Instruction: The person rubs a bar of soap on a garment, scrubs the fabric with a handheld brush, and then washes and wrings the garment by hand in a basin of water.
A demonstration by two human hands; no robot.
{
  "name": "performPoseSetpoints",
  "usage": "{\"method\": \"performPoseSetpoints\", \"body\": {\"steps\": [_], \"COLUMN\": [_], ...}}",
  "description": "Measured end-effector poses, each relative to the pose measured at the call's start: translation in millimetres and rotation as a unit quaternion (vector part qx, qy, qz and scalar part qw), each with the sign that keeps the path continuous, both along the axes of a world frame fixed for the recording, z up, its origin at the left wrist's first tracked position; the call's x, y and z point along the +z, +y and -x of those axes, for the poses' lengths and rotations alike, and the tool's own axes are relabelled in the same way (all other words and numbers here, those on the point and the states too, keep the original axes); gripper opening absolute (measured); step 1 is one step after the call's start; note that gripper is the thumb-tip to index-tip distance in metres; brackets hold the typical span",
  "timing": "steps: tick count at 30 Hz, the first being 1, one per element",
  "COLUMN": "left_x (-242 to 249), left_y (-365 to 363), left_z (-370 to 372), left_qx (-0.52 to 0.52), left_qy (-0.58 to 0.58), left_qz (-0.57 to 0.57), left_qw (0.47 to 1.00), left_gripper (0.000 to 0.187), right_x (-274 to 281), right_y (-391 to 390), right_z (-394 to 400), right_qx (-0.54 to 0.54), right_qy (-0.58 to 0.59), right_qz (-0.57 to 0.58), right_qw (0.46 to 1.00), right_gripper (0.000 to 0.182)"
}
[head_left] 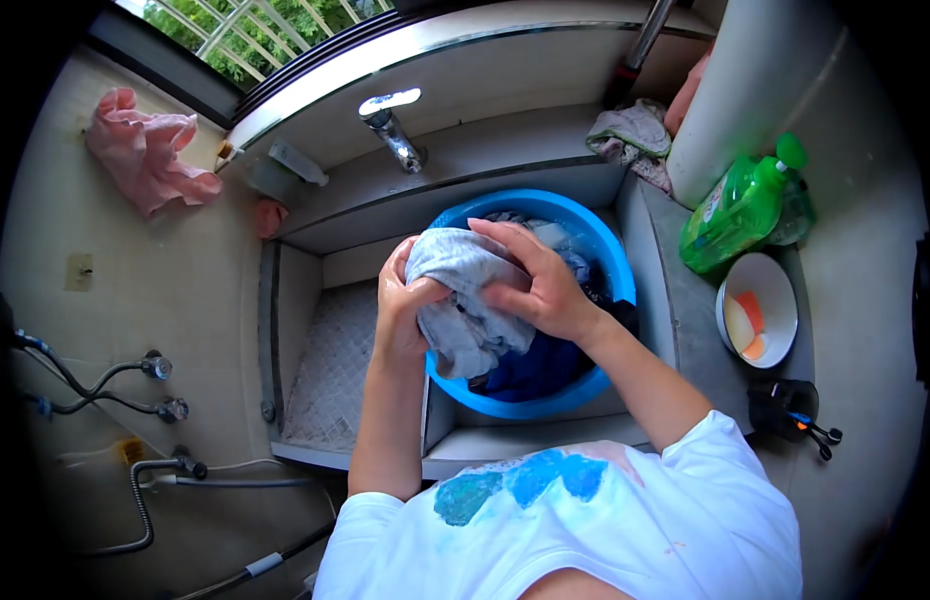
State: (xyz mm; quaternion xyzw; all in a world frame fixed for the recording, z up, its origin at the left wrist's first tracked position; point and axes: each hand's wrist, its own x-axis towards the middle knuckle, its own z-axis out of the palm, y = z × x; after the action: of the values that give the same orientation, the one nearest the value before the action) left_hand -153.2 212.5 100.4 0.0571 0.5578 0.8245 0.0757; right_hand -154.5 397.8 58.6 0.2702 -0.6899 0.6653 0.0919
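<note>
A wet light grey cloth garment (463, 290) is bunched between my two hands, above a round blue basin (613, 235). My left hand (405, 285) grips its left side, the thumb pressed on the fabric. On the right side, my right hand (545, 285) lies against the cloth with its fingers curved over the top and its thumb on the front. Below it in the basin are dark blue clothes (535, 370) and other wet laundry, partly hidden by my hands and the garment.
The basin stands in a sink with a ribbed washboard slope (335, 360) at left. A faucet (395, 130) rises behind. On the right ledge are a green pump bottle (730, 220), a white bowl (782, 310) with soap pieces and a black holder (780, 405). A pink cloth (150, 155) hangs at left.
</note>
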Motion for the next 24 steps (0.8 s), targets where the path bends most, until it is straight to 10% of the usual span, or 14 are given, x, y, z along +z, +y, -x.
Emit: {"method": "performPoseSetpoints", "body": {"steps": [8, 14, 16, 21, 24], "left_x": [-37, -49, -55, -55, -50], "left_y": [-11, -15, -18, -29, -34], "left_z": [-2, -8, -7, -9, -18], "left_qx": [-0.032, -0.079, -0.085, -0.079, -0.032], "left_qy": [-0.079, -0.111, -0.126, -0.136, -0.147], "left_qz": [-0.009, 0.038, 0.030, -0.082, -0.125], "left_qw": [0.996, 0.990, 0.988, 0.984, 0.981], "left_gripper": [0.042, 0.045, 0.045, 0.048, 0.051], "right_x": [-24, -36, -31, -31, -56], "right_y": [5, 5, 3, 13, 30], "right_z": [15, 23, 22, 23, 21], "right_qx": [0.045, 0.068, 0.178, 0.222, 0.039], "right_qy": [-0.038, -0.116, -0.333, -0.293, -0.003], "right_qz": [-0.034, -0.006, 0.098, 0.075, -0.310], "right_qw": [0.998, 0.991, 0.921, 0.927, 0.950], "right_gripper": [0.025, 0.038, 0.040, 0.036, 0.036]}}
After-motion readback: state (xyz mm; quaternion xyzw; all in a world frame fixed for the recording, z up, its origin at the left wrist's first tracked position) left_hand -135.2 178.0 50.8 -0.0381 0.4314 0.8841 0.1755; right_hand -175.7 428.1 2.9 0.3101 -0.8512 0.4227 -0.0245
